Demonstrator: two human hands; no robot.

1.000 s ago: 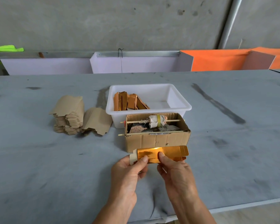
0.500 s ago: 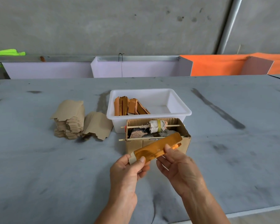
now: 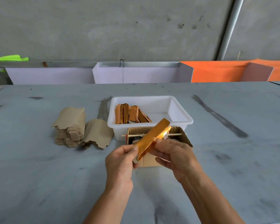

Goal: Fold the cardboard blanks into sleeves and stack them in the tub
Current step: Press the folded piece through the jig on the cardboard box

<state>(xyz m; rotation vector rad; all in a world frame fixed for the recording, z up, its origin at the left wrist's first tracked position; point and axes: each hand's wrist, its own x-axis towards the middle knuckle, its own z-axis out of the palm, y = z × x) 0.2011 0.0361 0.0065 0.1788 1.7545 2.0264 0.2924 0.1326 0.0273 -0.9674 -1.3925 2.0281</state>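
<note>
**Gold sleeve takes shape above the bench, tub straight ahead**

A person holds a folded gold-faced cardboard sleeve [image 3: 152,137] in both hands above a grey bench [image 3: 39,175]. The left hand [image 3: 120,160] pinches the near, lower end between thumb and fingers; the right hand [image 3: 173,155] grips the strip along its middle, fingers curled beneath it. The sleeve's long axis runs on a slant — from the near left, by the left hand, up and away to the far right — so its free end points over the front rim of the white tub [image 3: 181,110].

The tub stands directly beyond the hands, with a small open cardboard box [image 3: 184,141] between, just against the tub's front wall. Finished sleeves [image 3: 129,113] stand on edge in the tub's left part; its right part shows bare floor. To the left, beside the tub, lies a stack of brown blanks [image 3: 69,126] with a loose blank [image 3: 98,133] leaning against it.

The right hand appears the nearer to the tub — the likelier one to carry the piece forward over the box, should the fold be judged complete. Whether the sleeve is fully closed cannot be told.
</note>
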